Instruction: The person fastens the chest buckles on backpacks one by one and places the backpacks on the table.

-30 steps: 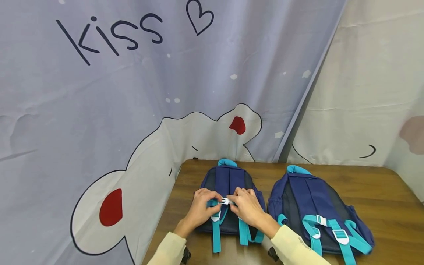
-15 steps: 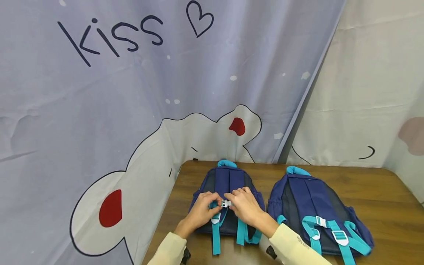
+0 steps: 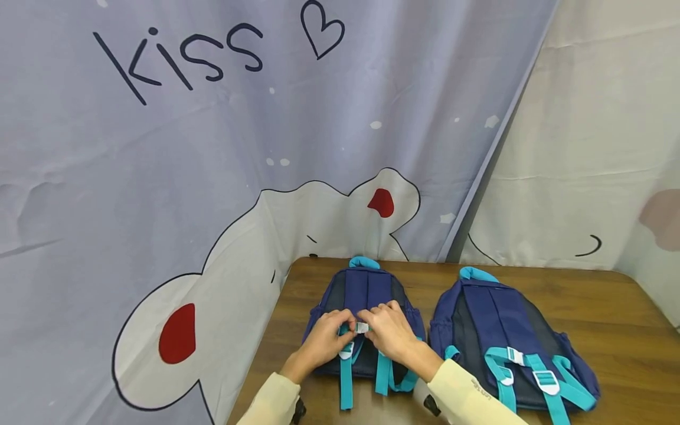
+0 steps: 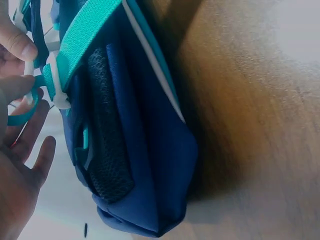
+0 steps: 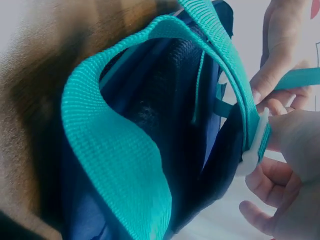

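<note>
A navy backpack [image 3: 368, 287] lies on the table with its strap side up. Over its middle, my left hand [image 3: 323, 340] and right hand [image 3: 394, 333] face each other in the head view. A white side-release buckle [image 3: 362, 327] on a teal strap sits between their fingertips, its two halves together. My left thumb and fingers pinch its left end; those of the right pinch the other end. In the left wrist view a white strap slider [image 4: 56, 82] hangs close to the fingers. A wide teal strap [image 5: 115, 155] loops past my right hand in the right wrist view.
A second navy backpack [image 3: 504, 313] lies to the right, its white chest buckle [image 3: 515, 354] joined across teal straps. Both bags rest on a brown wooden table [image 3: 600, 301]. Behind stands a printed curtain [image 3: 212, 147].
The white buckle's two halves, with a gap between prongs and socket before, have come together. My right hand has shifted slightly left; the left hand has barely moved.
</note>
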Demonstrator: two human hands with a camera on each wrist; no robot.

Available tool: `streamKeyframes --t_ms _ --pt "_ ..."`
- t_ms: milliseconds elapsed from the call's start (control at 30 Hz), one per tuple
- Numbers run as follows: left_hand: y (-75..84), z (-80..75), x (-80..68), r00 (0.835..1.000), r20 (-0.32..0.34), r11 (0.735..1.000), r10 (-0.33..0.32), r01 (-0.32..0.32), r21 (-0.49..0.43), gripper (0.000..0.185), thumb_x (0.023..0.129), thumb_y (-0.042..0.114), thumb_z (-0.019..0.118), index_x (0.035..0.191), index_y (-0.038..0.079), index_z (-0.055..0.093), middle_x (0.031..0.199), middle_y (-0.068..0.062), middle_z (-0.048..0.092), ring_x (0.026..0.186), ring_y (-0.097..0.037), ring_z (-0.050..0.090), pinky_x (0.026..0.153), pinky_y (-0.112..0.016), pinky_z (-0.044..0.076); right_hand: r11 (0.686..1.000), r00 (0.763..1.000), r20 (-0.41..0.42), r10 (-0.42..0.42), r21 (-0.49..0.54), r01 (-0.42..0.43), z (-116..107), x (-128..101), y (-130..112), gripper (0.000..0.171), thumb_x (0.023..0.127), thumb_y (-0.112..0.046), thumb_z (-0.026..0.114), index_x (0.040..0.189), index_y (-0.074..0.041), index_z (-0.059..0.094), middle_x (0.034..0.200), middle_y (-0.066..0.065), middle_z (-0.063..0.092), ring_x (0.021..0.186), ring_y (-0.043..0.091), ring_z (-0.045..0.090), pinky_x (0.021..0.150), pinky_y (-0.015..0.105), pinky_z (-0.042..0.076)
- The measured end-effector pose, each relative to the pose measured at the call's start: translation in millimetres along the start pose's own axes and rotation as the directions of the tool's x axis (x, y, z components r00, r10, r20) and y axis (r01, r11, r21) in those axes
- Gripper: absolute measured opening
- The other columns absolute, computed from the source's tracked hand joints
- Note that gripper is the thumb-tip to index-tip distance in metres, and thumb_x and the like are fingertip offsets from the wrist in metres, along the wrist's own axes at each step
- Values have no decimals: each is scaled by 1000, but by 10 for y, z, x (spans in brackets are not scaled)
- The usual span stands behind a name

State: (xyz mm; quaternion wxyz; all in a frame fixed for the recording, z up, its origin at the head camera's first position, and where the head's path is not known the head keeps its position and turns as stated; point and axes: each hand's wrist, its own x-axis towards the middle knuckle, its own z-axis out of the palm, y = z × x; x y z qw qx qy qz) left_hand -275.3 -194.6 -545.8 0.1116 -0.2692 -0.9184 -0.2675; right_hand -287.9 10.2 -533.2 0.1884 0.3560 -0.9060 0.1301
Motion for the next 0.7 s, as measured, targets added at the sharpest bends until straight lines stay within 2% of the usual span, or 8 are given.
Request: streamKeyframes --t_ms 133,267,367,467,533,600,700 --pt "-27 23 -3 1000 -12 1000 19 -19 13 15 86 22 74 97 26 65 91 13 64 81 -2 55 80 -32 47 998 999 43 30 51 -33 -44 -41 46 37 80 -28 81 115 -21 70 93 -5 72 81 16 60 80 40 39" --pt "-42 -18 -5 999 -23 998 38 -39 -40 12 87 22 71 99 25 71 95 13 69 88 -3 59 83 -35 46 991 996 65 53 117 -61 -136 -108 132 34 85 -30 76 117 -20 69 101 -4 72 89 18 61 84 45 39" --pt "-48 -75 4 998 -53 994 43 -48 -94 10 89 23 68 97 22 73 96 16 70 92 -5 60 86 -37 45 988 995 70 74 133 -83 -187 -176 239 33 88 -32 72 118 -19 69 106 -4 72 94 18 60 87 48 39" --pt "-62 -126 23 992 -120 996 31 -42 -84 9 90 25 69 95 20 74 95 17 70 94 -6 61 88 -41 45 989 994 69 88 109 -95 -219 -256 376 32 89 -35 71 118 -21 69 107 -5 72 98 18 59 92 52 38" --pt "-76 -156 44 984 -177 999 4 -12 -40 8 89 26 71 94 20 74 93 16 71 93 -7 62 89 -43 45 991 993 72 97 90 -103 -248 -316 472 32 89 -36 70 118 -22 69 109 -5 71 100 19 58 95 53 37" --pt "-96 -185 62 975 -219 998 -38 46 33 7 87 24 72 93 22 72 93 14 71 92 -9 62 90 -45 45 991 992 68 106 77 -111 -283 -374 568 34 88 -37 71 119 -21 69 113 -2 70 106 21 58 97 56 36" --pt "-145 -220 85 963 -245 976 -108 150 160 16 83 20 76 97 22 69 97 8 72 92 -16 61 91 -47 43 989 990 70 126 67 -131 -345 -458 702 40 89 -43 68 123 -22 67 126 4 64 117 27 55 99 60 34"
